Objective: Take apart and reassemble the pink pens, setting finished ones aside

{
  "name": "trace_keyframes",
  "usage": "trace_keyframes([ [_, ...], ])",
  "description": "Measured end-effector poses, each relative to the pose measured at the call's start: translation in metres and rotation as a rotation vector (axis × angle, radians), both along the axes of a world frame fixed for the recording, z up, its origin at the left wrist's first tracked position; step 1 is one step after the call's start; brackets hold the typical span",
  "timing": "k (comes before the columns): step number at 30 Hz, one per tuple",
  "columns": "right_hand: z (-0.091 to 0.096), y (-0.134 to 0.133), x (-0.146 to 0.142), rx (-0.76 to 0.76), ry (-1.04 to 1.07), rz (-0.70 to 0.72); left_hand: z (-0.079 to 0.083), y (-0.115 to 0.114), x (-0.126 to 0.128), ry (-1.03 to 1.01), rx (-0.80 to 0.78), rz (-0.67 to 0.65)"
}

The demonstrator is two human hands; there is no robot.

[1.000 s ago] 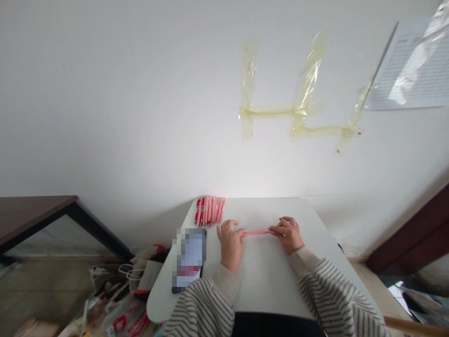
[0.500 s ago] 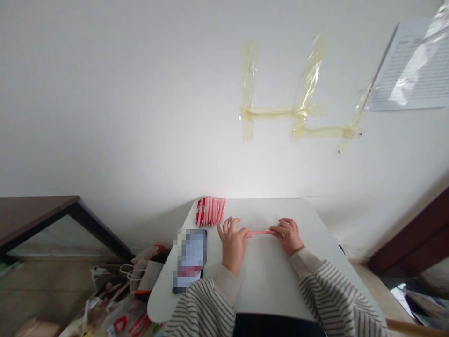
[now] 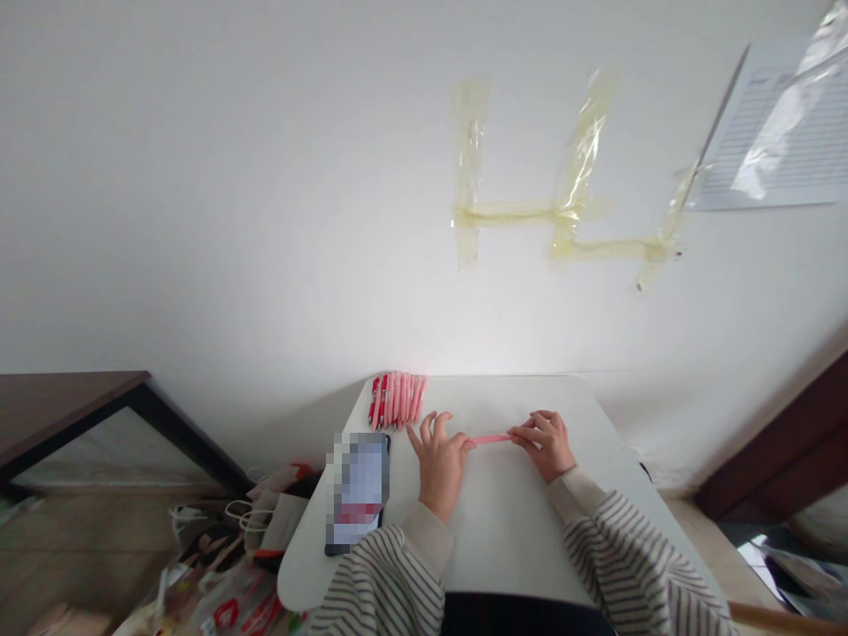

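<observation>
A slim pink pen-like stick (image 3: 490, 439) lies crosswise between my two hands, just over the white table (image 3: 503, 521). My left hand (image 3: 442, 459) pinches its left end between thumb and index finger, the other fingers spread upward. At the right end, the fingertips of my right hand (image 3: 546, 443) are closed on it. Both ends are hidden under the fingers. Beyond my left hand, a row of pink and red pens (image 3: 397, 399) lies side by side at the table's back left corner.
A phone (image 3: 359, 495) with a blurred screen lies at the table's left edge. Bags and loose items (image 3: 238, 565) crowd the floor on the left, below a dark brown table (image 3: 72, 389). Yellowed tape (image 3: 510, 215) and a lined paper sheet (image 3: 775, 132) stick to the wall behind.
Both hands keep their grip on the pink stick and have barely moved. The stick now slants slightly more, its right end a little higher.
</observation>
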State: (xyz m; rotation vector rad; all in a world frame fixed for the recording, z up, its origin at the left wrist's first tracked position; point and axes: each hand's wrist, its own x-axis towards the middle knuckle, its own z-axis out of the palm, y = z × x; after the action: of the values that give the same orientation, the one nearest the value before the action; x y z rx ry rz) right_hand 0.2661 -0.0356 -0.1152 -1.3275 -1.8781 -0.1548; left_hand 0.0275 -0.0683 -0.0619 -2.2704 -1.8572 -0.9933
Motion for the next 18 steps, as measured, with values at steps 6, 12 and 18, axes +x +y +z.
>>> trace_keyframes([
  [6, -0.0036, 0.0025, 0.0025, -0.055, -0.056, -0.012, 0.0071, -0.0018, 0.0003, -0.083, -0.015, 0.025],
  [12, -0.0034, 0.0067, 0.0063, -0.028, -0.078, 0.077, 0.0048, -0.0011, 0.0011, -0.08, -0.026, 0.043],
  [18, 0.0011, 0.0032, 0.0013, 0.028, 0.029, 0.07, -0.0002, 0.0001, 0.0024, -0.087, -0.041, 0.036],
])
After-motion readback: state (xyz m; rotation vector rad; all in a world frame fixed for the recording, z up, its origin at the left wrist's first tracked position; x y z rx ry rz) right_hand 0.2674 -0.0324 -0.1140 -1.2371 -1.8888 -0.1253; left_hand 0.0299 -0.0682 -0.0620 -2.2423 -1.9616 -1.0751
